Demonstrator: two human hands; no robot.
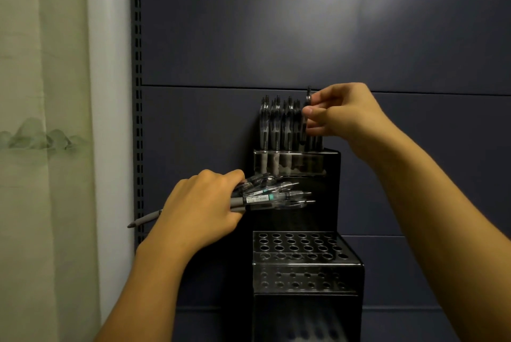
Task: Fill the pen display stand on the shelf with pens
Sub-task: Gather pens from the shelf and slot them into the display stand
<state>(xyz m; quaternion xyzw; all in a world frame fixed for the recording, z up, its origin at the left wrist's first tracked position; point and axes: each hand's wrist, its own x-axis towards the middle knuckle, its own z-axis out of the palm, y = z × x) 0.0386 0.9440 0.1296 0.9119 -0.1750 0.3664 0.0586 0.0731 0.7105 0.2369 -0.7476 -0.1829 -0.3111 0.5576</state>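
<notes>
A black stepped pen display stand (329, 197) stands against the dark blue shelf wall. Its top tier holds several upright pens (276, 125). The lower tier (301, 244) is a grid of round holes with no pens in it. My right hand (343, 114) pinches one dark pen (307, 101) upright above the right part of the top tier, beside the standing pens. My left hand (204, 203) grips a bundle of several clear-barrelled pens (276, 195), lying level with their tips pointing right in front of the stand's middle face.
A slotted black shelf upright (137, 92) runs down the left of the blue back panel (304, 23). Left of it hangs a pale green curtain (41, 120).
</notes>
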